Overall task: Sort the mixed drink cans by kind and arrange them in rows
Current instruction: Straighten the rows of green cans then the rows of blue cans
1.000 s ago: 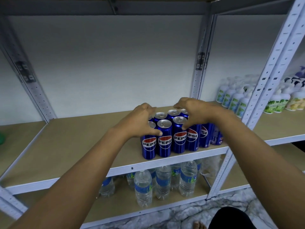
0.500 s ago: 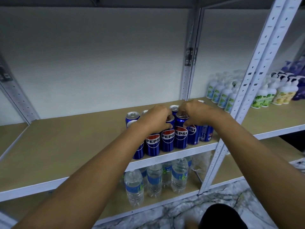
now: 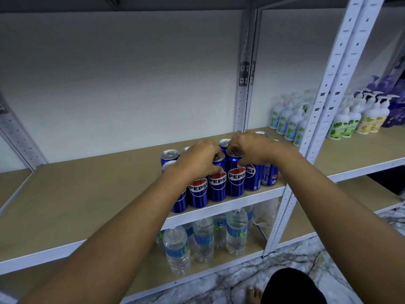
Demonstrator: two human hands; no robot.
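While both arms reach out over the beige shelf (image 3: 87, 194), each hand settles on the cluster of blue Pepsi cans (image 3: 198, 194) standing near its front edge, just left of the white upright post (image 3: 289, 194). The left hand (image 3: 197, 160) has its grip curled over the top of the Pepsi can (image 3: 217, 185) in the front row, thumb against its side above the label. The right hand (image 3: 252, 148) has its grip pinched round the neighbouring can (image 3: 236, 179), fingers on the lid and thumb on the side. All the cans stand upright, touching or nearly touching, in rows running back toward the wall; two more lids show at the left rear (image 3: 169, 154). Below, on the lower shelf, stand water bottles (image 3: 236, 233). Beyond the post, on the same level, pump bottles (image 3: 350, 119) stand in rows
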